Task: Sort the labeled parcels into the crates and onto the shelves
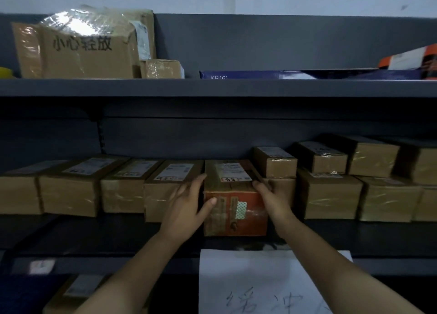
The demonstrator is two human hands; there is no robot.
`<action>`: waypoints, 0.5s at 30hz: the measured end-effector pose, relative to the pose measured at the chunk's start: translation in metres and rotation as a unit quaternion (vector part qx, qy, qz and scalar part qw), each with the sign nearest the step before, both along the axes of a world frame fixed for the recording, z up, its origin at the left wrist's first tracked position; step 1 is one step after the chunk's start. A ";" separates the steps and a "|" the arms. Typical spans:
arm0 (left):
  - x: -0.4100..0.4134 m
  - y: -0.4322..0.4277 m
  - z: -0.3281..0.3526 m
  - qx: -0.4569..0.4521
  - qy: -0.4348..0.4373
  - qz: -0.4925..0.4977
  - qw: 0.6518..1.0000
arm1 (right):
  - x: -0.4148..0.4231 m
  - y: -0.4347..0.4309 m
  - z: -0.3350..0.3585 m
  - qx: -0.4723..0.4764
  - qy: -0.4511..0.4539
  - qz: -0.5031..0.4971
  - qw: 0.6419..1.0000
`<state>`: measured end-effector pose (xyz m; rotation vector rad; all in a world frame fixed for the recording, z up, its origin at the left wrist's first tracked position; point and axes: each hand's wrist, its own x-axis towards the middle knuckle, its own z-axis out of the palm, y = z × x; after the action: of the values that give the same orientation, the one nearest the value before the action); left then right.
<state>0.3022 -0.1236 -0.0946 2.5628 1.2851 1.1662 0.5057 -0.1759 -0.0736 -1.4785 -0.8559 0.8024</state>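
Item: orange-fronted parcel [233,195], label up, mid-row on the middle shelf [71,233]. We grasp it on both sides: left hand [186,205] at its 9 o'clock with thumb on the front, right hand [272,195] at 3 o'clock. Apparent purpose: seating it flush between neighbouring parcels [158,195].

Right hand [272,198] fingertips slip between the orange-fronted parcel [234,209] and its neighbour, thumb hidden, grip unreadable; parcel labels too small and soft to read. Blue box [260,74] shows only a strip above the upper shelf lip [212,88]; orange-and-white box [411,58] cut by right edge, yellow thing [4,72] by left edge. White sheet [260,278] and its handwriting run off the bottom; low-left box [71,294] blurred, partly behind the left forearm [123,278]; shelf tag [42,266] a blur.
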 end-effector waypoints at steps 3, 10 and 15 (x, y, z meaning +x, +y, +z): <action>0.005 -0.013 -0.006 -0.023 -0.014 -0.002 1.000 | -0.005 -0.015 0.007 -0.071 0.125 0.069 0.987; 0.005 -0.051 -0.004 -0.101 -0.130 -0.015 0.986 | -0.003 -0.042 0.011 -0.033 0.146 0.121 0.981; 0.001 -0.073 0.006 -0.138 -0.204 -0.055 0.968 | -0.004 -0.049 0.000 -0.003 0.173 0.090 0.981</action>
<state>0.3029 -0.1962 -0.0888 2.0345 1.1022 1.2983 0.5018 -0.2248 -0.0738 -1.2285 -0.7276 1.1585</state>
